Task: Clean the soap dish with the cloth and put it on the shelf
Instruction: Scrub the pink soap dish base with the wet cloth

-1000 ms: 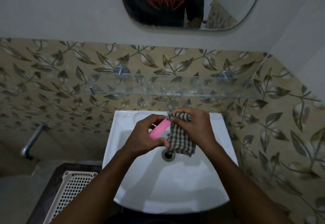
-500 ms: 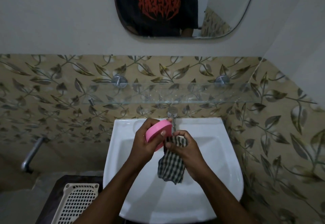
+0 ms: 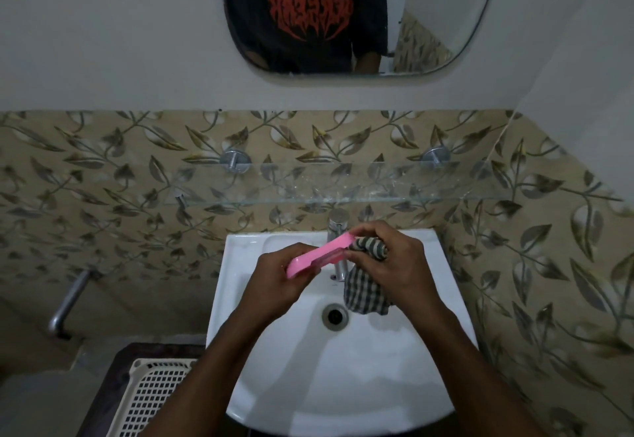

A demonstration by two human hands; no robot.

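Wiping step in hand at frame centre: left hand (image 3: 274, 285) clamps pink soap dish (image 3: 319, 254); right hand (image 3: 394, 265) grips checked cloth (image 3: 365, 285) against it; next likely lift dish to glass shelf (image 3: 343, 186) above.

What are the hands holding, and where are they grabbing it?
The left hand grips the pink soap dish by its near end. The right hand bunches the checked cloth at its top, against the dish's far end.

Pink soap dish (image 3: 320, 253) tilted, checked cloth (image 3: 365, 285) touching, glass shelf (image 3: 343, 189) bare
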